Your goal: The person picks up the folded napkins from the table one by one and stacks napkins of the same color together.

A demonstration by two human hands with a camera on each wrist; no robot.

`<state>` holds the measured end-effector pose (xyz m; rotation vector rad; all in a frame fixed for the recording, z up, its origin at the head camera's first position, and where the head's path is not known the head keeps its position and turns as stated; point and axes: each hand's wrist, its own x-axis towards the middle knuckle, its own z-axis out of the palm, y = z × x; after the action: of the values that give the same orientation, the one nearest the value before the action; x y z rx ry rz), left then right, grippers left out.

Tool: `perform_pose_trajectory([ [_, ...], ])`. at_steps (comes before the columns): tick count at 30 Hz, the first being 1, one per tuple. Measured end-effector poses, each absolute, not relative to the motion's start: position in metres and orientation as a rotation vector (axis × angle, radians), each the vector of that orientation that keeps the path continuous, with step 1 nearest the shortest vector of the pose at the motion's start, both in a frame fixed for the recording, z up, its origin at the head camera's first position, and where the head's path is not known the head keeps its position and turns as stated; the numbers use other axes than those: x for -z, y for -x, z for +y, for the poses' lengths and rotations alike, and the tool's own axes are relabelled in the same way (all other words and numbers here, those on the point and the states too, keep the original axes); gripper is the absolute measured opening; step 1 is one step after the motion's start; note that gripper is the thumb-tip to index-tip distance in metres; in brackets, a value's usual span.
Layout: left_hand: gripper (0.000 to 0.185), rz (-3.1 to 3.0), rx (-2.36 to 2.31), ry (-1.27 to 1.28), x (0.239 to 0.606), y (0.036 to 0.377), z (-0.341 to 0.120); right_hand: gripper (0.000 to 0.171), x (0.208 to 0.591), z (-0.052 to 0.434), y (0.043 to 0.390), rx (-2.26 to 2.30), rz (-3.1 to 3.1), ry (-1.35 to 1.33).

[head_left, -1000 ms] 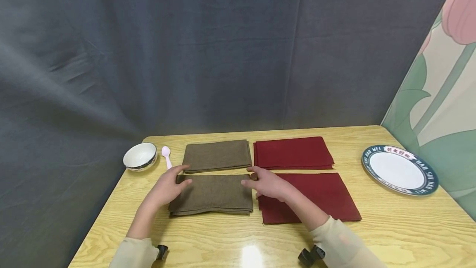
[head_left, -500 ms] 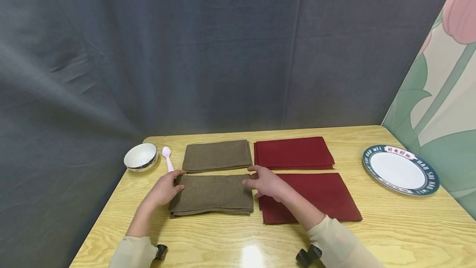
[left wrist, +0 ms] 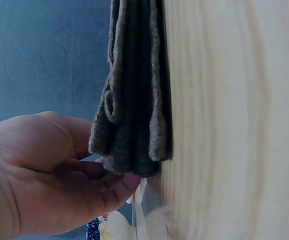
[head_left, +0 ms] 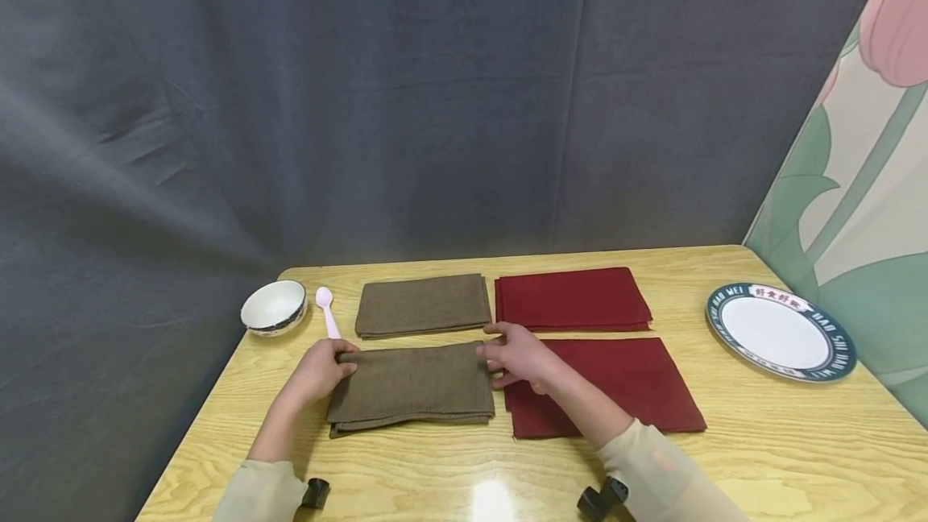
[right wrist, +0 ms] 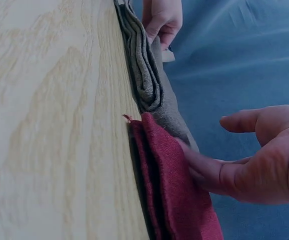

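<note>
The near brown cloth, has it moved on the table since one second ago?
Yes, slightly. The near brown cloth has turned a little: its front left corner now lies nearer the table front edge, while the far brown cloth keeps its place.

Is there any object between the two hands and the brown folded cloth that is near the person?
Nothing visible stands between them. The left hand already touches the left end of the near brown cloth, and the right hand touches its right end, resting partly over the near red cloth.
</note>
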<state>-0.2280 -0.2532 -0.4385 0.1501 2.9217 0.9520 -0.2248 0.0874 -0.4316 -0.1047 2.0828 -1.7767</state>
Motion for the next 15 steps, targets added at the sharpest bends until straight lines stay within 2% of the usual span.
perform_pose_trajectory([
  [8, 0.011, 2.847, -1.2, -0.098, 0.4336, 0.2249, -0.253, 0.049, 0.4365, 0.0843, 0.2247, 1.797, 2.077, 0.129],
  [15, 0.017, 2.786, -1.317, -0.101, 0.4329, 0.225, -0.2517, 0.045, 0.4408, 0.0829, 0.223, 1.8, 2.106, 0.138],
])
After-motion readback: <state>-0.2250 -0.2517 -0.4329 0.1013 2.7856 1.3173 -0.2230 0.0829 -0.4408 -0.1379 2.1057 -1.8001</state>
